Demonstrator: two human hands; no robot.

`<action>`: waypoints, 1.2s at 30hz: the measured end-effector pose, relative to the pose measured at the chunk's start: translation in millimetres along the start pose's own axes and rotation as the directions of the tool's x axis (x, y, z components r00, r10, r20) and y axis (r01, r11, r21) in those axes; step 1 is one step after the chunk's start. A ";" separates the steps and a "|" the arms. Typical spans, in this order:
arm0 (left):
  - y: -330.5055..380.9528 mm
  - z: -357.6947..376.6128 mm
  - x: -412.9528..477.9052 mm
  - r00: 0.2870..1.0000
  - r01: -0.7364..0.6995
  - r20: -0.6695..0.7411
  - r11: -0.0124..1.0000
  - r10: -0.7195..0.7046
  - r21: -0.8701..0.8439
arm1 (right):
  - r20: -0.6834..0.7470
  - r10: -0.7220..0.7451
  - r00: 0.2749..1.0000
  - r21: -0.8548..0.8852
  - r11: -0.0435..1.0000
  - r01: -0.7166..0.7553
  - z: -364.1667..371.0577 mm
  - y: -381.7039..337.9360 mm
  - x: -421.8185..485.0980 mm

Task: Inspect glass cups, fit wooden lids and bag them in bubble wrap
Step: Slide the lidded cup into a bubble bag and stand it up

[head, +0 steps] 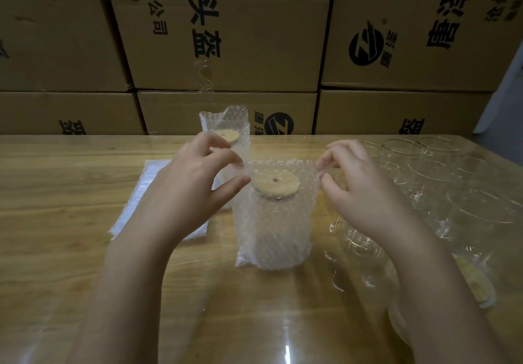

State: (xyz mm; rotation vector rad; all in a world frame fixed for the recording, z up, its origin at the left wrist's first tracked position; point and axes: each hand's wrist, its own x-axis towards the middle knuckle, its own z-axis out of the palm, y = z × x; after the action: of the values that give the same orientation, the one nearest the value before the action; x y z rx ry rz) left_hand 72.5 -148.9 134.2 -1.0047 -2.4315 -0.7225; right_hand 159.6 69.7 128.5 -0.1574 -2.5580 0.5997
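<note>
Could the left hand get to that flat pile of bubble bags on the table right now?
Probably yes: the pile lies just beside the left hand, nothing between them, though it must first let go of the bag it pinches.

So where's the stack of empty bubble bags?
In the head view, the stack of bubble bags lies flat on the table, left of the left hand.

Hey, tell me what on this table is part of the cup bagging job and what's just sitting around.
Job: bubble wrap bag, pinched at its mouth by left hand and right hand; wooden lid inside it; bagged cup behind; stack of bags; bare glass cups.
Lying about: cardboard boxes behind the table.
</note>
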 end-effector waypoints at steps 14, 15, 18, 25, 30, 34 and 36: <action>0.0 -0.2 1.9 0.983 0.053 -0.175 0.996 -0.064 -0.068 | -0.137 0.030 0.990 -0.058 0.998 -0.038 -3.2 0.8 2.6; 0.3 0.9 1.9 0.979 0.037 -0.196 0.997 -0.050 -0.066 | -0.163 0.023 0.986 -0.046 0.998 -0.031 -3.1 -0.2 2.5; 0.6 5.5 3.6 0.967 -0.007 -0.256 0.999 -0.003 -0.038 | -0.215 0.009 0.977 -0.020 1.000 -0.014 -1.4 -2.3 2.7; -1.9 15.5 7.0 0.930 -0.045 -0.366 0.997 0.018 -0.065 | -0.281 0.003 0.960 0.013 1.000 0.000 4.5 -2.8 4.2; -4.8 18.9 7.5 0.927 -0.046 -0.374 0.993 0.003 -0.105 | -0.305 -0.027 0.952 0.004 1.000 0.030 7.7 -2.0 4.9; -9.1 18.0 6.7 0.950 0.038 -0.279 0.939 -0.140 -0.341 | -0.276 0.033 0.961 0.100 0.995 -0.005 9.1 -1.1 5.3; -12.1 16.2 5.7 0.957 0.073 -0.223 0.899 -0.185 -0.433 | -0.223 0.089 0.971 0.183 0.982 -0.049 9.9 0.2 5.9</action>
State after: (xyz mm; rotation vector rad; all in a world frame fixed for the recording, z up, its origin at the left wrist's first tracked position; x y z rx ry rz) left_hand 57.1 -143.6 121.0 -0.8305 -2.1711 -1.3808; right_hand 149.5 67.3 123.4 -0.2410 -2.2716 0.7830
